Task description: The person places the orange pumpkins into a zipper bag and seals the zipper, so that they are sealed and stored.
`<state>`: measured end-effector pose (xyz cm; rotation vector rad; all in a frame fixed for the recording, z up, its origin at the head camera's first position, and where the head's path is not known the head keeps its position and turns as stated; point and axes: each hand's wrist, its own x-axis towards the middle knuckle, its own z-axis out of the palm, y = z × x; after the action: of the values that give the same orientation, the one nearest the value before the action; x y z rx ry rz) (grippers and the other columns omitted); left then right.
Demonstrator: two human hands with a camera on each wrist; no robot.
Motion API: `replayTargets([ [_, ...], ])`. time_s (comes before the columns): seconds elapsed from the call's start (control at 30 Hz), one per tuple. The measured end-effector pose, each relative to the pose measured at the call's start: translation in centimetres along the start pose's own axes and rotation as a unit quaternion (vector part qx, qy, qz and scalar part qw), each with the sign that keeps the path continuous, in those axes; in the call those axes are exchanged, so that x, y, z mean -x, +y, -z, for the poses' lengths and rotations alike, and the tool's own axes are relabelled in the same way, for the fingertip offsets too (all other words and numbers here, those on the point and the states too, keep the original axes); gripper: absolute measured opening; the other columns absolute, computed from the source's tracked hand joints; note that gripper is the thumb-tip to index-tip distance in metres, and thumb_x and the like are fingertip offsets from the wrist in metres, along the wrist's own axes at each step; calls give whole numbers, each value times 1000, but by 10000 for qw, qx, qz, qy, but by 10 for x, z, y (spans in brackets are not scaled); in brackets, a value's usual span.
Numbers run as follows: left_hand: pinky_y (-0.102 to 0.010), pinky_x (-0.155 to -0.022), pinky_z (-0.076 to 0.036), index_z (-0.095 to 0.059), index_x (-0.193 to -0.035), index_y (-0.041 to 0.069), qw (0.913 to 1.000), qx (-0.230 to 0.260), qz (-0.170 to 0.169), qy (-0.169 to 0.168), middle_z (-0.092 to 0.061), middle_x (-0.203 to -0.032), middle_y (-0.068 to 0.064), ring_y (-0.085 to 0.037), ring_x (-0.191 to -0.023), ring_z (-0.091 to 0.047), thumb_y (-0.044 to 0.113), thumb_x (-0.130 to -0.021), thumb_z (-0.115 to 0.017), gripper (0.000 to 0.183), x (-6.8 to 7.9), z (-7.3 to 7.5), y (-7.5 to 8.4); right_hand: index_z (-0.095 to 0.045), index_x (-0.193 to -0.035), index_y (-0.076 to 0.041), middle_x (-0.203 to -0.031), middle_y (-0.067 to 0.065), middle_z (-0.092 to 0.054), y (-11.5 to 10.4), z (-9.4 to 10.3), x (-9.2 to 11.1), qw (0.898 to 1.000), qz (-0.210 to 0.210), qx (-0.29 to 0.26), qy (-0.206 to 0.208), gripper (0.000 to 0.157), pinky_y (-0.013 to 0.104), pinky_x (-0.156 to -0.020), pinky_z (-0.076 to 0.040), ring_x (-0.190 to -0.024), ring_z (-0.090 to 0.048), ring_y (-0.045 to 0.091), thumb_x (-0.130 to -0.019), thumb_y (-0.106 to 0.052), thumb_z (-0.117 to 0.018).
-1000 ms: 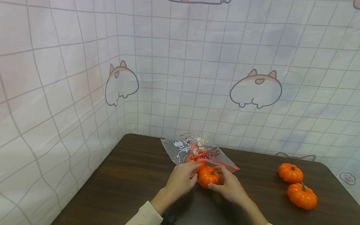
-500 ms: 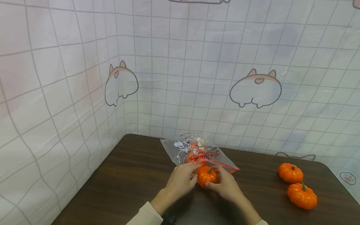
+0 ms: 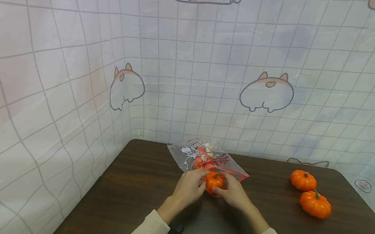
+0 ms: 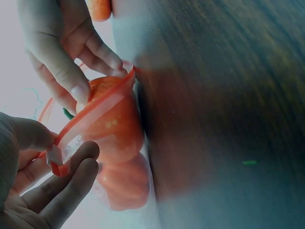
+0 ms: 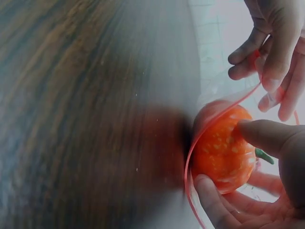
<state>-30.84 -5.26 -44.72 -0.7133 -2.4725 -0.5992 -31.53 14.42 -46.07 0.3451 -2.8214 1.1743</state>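
Note:
A clear plastic zip bag (image 3: pixel 184 156) with a red rim and printed figures lies on the table, its mouth facing me. Inside it are orange pumpkins (image 3: pixel 198 163), partly blurred by the print. My left hand (image 3: pixel 187 187) pinches the bag's red edge at the left of the mouth, as the left wrist view shows. At the opening, my right hand (image 3: pixel 234 191) grips a small orange pumpkin (image 5: pixel 224 152) with a green stem, thumb on one side and fingers round the other. In the right wrist view that pumpkin sits within the red rim (image 5: pixel 187 176).
Two more orange pumpkins stand at the table's right side, one farther back (image 3: pixel 302 180) and one nearer (image 3: pixel 315 204). The dark wooden table (image 3: pixel 130 189) meets a white grid-patterned cloth (image 3: pixel 189 95) at its back and left.
My right hand has moved slightly left, pushing the pumpkin into the bag's mouth. The left hand has stayed in place on the bag's edge.

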Motion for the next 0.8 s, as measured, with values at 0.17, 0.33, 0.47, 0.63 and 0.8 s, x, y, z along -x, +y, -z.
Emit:
replayTargets([
  [0.17, -35, -85, -60, -77, -118, 11, 10000, -31, 21, -49, -78, -113, -2, -16, -90, -74, 13, -87, -74, 31, 0, 0, 1, -54, -138, 2, -139, 23, -60, -1, -3, -1, 10000, -14, 13, 23, 64, 58, -105, -47, -125, -59, 40, -87, -26, -81],
  [0.33, -34, -83, -61, -76, -120, 11, 9998, 85, 116, -164, -77, -116, -3, -13, -82, -69, 13, -88, -73, 32, 0, 0, 0, -56, -138, 0, -139, 22, -60, -1, -4, -2, 10000, -41, 45, 27, 61, 58, -104, -48, -123, -60, 39, -88, -24, -80],
  [0.47, -34, -79, -60, -77, -119, 12, 9998, 77, 101, -173, -77, -114, -2, -11, -75, -64, 13, -88, -73, 31, -1, 0, 1, -56, -139, -1, -137, 20, -61, 0, -4, -2, 9999, -88, -111, -45, 60, 44, -84, -57, -96, -65, 26, -88, -21, -80],
  [0.63, -35, -80, -60, -77, -119, 12, 9999, 35, 76, -130, -78, -113, -2, -12, -79, -68, 13, -88, -73, 31, -1, 0, 1, -54, -140, -1, -134, 19, -62, -1, -1, 0, 9991, -111, -377, -151, 60, 34, -71, -58, -85, -65, 17, -88, -18, -79],
  [0.8, -34, -78, -59, -77, -119, 12, 9998, 91, 74, -130, -78, -113, -2, -11, -76, -63, 12, -88, -73, 32, 0, 1, 1, -53, -141, 1, -139, 22, -60, 1, 3, 3, 9981, -146, -553, -225, 60, 39, -77, -61, -95, -72, 23, -89, -17, -78],
])
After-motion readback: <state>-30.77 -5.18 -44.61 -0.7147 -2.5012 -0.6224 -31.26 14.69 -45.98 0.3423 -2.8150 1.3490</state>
